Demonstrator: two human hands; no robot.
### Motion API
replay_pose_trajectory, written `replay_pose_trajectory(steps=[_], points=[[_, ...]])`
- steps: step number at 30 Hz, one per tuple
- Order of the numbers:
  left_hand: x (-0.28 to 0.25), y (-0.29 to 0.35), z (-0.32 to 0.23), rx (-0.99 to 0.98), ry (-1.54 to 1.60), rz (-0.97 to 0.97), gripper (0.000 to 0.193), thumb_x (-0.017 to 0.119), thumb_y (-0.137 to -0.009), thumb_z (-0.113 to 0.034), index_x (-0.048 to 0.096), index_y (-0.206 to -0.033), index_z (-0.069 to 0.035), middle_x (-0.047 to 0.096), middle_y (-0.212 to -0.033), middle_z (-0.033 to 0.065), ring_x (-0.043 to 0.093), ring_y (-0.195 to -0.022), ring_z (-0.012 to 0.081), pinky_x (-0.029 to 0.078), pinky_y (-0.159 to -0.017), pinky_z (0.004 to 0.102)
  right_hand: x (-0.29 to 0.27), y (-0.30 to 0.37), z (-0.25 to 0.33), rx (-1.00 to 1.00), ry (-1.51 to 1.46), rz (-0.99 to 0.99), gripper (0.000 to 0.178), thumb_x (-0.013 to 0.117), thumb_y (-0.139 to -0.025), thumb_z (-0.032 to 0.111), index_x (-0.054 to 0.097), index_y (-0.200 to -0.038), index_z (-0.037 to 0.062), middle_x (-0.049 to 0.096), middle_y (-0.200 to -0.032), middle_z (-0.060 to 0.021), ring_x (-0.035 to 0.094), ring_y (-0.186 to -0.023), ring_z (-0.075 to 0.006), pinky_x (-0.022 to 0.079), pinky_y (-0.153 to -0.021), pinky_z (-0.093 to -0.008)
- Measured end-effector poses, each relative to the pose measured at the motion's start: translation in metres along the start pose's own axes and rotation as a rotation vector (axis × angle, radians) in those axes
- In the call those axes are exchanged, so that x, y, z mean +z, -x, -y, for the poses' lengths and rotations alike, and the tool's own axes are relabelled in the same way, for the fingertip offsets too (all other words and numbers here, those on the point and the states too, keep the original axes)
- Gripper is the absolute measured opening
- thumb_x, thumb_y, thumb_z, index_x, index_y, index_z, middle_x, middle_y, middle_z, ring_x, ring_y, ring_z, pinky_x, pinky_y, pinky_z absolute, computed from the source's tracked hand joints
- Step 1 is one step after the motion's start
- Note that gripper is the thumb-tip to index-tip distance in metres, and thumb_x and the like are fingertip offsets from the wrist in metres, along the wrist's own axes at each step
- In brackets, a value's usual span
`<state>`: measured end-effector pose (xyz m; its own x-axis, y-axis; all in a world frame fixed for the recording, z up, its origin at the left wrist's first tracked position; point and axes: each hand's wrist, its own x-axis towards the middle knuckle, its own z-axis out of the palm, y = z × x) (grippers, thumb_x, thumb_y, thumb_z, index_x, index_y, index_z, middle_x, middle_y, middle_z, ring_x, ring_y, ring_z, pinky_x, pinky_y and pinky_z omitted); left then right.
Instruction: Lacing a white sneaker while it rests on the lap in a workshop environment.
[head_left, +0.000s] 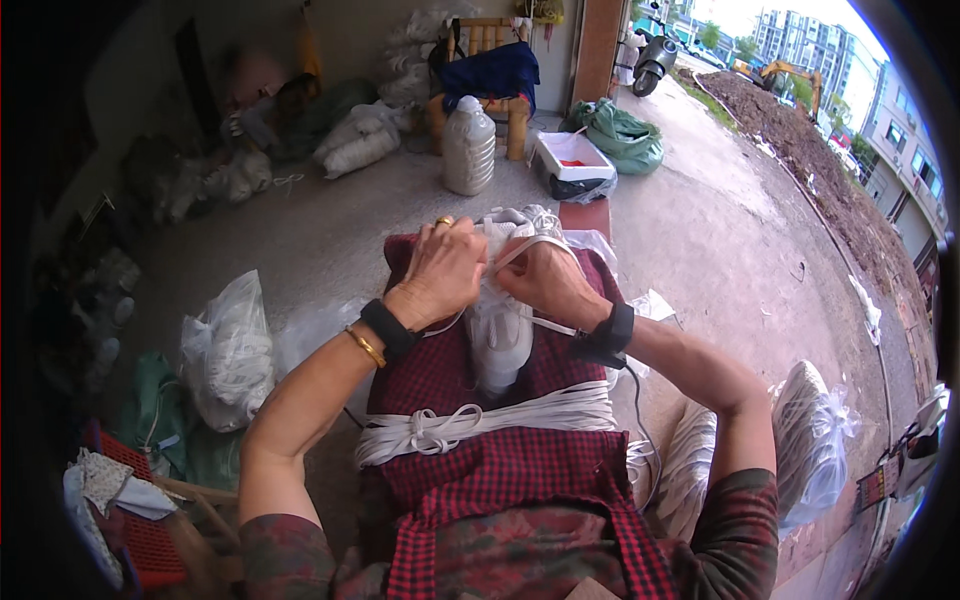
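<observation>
A white sneaker [500, 340] rests on the red-and-black checked apron [420, 375] over my lap, its toe toward me. My left hand [447, 262] bends over the left side of the shoe's lacing area, fingers closed; their tips are hidden. On the other side my right hand [548, 275] pinches a white shoelace [535, 243], which loops over its back. Loose lace runs out under both wrists. Another pale shoe or part of one shows just beyond my hands. Across my lap lies a tied bundle of white laces [480, 428].
Clear bags of white shoes stand left [230, 350] and right [812, 450]. Ahead are a cloudy plastic jug [468, 150], a bamboo chair [515, 120], a white box [570, 160] and a green sack [620, 135]. A red plastic basket [150, 545] stands at lower left.
</observation>
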<state>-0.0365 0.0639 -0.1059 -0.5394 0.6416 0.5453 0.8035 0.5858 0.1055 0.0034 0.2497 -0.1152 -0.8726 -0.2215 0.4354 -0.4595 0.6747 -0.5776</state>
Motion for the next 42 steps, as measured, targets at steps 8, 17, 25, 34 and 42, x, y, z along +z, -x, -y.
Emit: replay_pose_trajectory(steps=[8,17,25,34,42], points=[[-0.036,0.032,0.043,-0.040,-0.190,-0.108,0.004,0.059,-0.078,-0.005,0.056,-0.080,-0.007,0.054,-0.082,0.0138,0.058,-0.080,0.0351,0.045,-0.070,0.0471,-0.006,-0.001,-0.021,-0.004,-0.241,-0.028,0.037,0.043,-0.104,0.026,0.068,-0.096,-0.0006,0.069,-0.083,-0.0121,0.062,-0.068,-0.0192,0.049,-0.064,-0.0364],[-0.156,0.156,0.210,-0.741,-0.709,-0.111,0.011,0.059,-0.077,-0.005,0.062,-0.087,-0.002,0.060,-0.098,0.0212,0.063,-0.090,0.0413,0.051,-0.079,0.0494,-0.108,-0.002,-0.205,-0.152,0.686,-0.526,0.024,0.050,-0.096,0.024,0.065,-0.099,0.0058,0.068,-0.086,-0.0167,0.065,-0.075,-0.0332,0.051,-0.069,-0.0445],[-0.120,0.144,0.170,-0.600,-0.364,-0.252,0.025,0.065,-0.077,-0.001,0.056,-0.099,-0.006,0.057,-0.101,0.0156,0.058,-0.095,0.0355,0.046,-0.084,0.0448,-0.128,0.018,-0.183,0.827,-0.029,0.386,0.068,0.042,-0.095,0.066,0.069,-0.081,0.0045,0.066,-0.068,-0.0050,0.061,-0.056,-0.0151,0.051,-0.051,-0.0311],[-0.036,0.056,0.007,-0.005,0.121,0.053,0.025,0.072,-0.074,-0.004,0.060,-0.096,-0.007,0.053,-0.090,0.0059,0.054,-0.083,0.0192,0.045,-0.074,0.0322,-0.072,0.027,-0.070,-0.050,0.088,0.019,0.021,0.065,-0.077,0.002,0.067,-0.097,0.0039,0.064,-0.088,-0.0128,0.065,-0.081,-0.0300,0.051,-0.068,-0.0383],[-0.024,0.039,0.030,-0.250,0.566,0.116,0.008,0.061,-0.081,-0.004,0.055,-0.083,0.000,0.053,-0.091,0.0062,0.056,-0.081,0.0168,0.048,-0.071,0.0305,-0.030,0.006,-0.037,-0.424,0.100,0.135,0.020,0.067,-0.077,0.001,0.069,-0.096,0.0021,0.063,-0.094,-0.0118,0.065,-0.085,-0.0295,0.051,-0.077,-0.0388]])
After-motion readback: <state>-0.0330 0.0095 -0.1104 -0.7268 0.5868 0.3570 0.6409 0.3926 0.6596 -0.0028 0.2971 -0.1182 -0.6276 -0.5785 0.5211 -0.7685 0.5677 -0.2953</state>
